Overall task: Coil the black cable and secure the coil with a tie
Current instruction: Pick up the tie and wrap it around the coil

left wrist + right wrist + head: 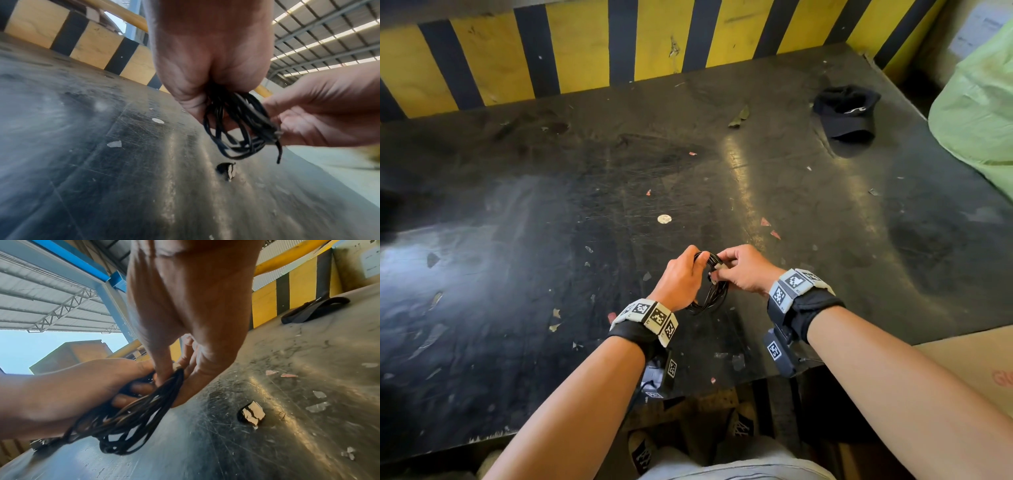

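The black cable (710, 291) is gathered into a small coil of several loops, held a little above the dark table (619, 192). My left hand (697, 263) grips one side of the coil (236, 123), fingers curled round the strands. Thumb and fingers of my right hand (722, 269) pinch the bundled strands at the coil's upper right, where a small pale tie (176, 365) shows between the fingertips. A short black end (278, 154) hangs below that pinch. In the right wrist view the loops (127, 421) droop under my left hand (61, 394).
A black cap (846, 113) lies at the table's far right. A green sack (976, 113) and a cardboard box (979, 370) stand on the right. A yellow-and-black striped board (585, 51) closes the back. Paper scraps (664, 218) litter the scratched top.
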